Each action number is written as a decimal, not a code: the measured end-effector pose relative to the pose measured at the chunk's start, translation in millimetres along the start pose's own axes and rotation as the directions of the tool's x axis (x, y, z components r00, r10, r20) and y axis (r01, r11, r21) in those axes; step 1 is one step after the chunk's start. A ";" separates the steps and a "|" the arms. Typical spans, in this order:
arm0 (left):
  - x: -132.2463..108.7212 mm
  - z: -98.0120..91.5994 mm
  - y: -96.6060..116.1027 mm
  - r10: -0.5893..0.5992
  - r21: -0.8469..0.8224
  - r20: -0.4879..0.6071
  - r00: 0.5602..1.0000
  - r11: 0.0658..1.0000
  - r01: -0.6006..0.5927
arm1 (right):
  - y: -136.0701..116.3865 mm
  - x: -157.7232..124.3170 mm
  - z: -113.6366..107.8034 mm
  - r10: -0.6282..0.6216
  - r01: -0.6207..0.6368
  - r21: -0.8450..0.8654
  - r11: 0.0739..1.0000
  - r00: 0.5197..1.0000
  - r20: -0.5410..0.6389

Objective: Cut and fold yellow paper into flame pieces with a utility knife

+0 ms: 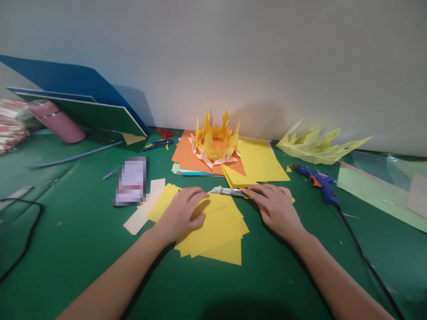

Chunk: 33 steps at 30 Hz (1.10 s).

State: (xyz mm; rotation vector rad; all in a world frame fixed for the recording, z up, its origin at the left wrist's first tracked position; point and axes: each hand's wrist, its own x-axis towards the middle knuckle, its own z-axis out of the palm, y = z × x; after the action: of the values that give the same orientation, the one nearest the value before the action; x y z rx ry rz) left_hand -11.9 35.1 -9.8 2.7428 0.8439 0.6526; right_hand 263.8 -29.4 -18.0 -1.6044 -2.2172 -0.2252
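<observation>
My left hand [183, 212] lies on a stack of yellow paper squares [216, 231] on the green table, fingers curled and pressing the top sheet down. My right hand [275, 206] rests at the stack's far right corner, its fingertips on the handle of a silver utility knife [228, 191] that lies flat along the stack's far edge. A folded yellow and pink paper crown [216, 141] stands behind, on an orange sheet [187, 158].
Larger yellow sheets [262, 162] lie right of the crown. A blue glue gun [318, 181] with a black cord, pale yellow folded shapes [313, 144], plastic sleeves [376, 184], blue and green boards [76, 100], a pink bottle [56, 120] and white strips [142, 213] surround the work.
</observation>
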 end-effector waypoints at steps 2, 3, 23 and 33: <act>-0.7 -0.1 -0.8 -0.039 0.002 0.013 0.999 0.999 0.039 | -0.4 -0.2 1.2 -0.006 0.006 -0.012 1.000 1.000 0.008; -1.0 -0.2 -0.8 -0.040 -0.010 0.021 0.999 0.999 0.040 | -0.3 -0.4 1.4 -0.008 0.009 -0.015 1.000 1.000 0.011; 3.6 -1.7 0.5 0.131 -0.065 -0.009 0.991 0.989 -0.131 | 2.7 -2.7 -3.2 -0.124 0.107 0.170 0.980 0.988 0.092; 2.4 0.5 -7.2 0.097 -0.148 0.007 0.995 0.984 -0.095 | -7.0 3.5 2.4 -0.152 0.134 0.187 0.973 0.985 0.083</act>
State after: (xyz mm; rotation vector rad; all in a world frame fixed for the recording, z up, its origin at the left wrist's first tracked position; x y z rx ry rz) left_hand -13.4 42.3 -11.7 2.6637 0.6365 0.6832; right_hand 255.7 -27.7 -18.1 -1.3883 -2.3546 0.0162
